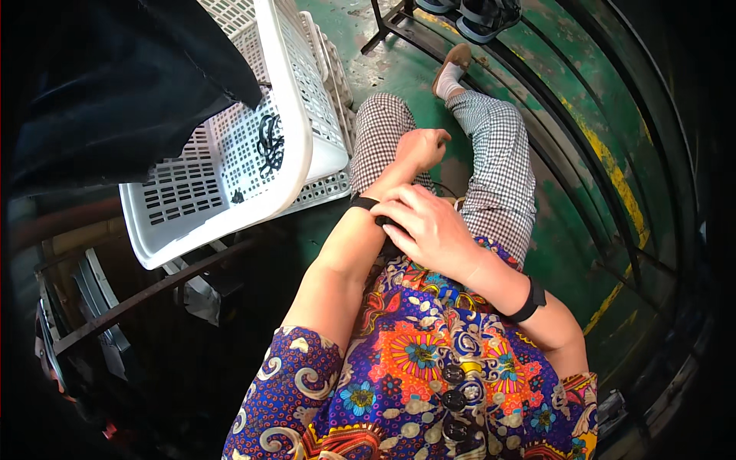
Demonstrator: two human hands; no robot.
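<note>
My left forearm reaches forward over my lap, and a black wrist strap (365, 203) circles it near the wrist. Beyond that strap my left hand (420, 149) hovers above my knee, its fingers curled in loosely with nothing visible in them. My right hand (431, 228) lies across the left wrist. Its fingers are closed on a black piece of the strap, partly hidden under them. Another black strap (530, 299) sits around my right forearm.
To the left stands a white plastic basket (295, 153) with black cords (270, 146) inside and dark sheet material (130, 92) draped over it. A black metal rack (537, 146) holding dark sandals (487, 17) curves along the right. The floor (556, 307) is worn green.
</note>
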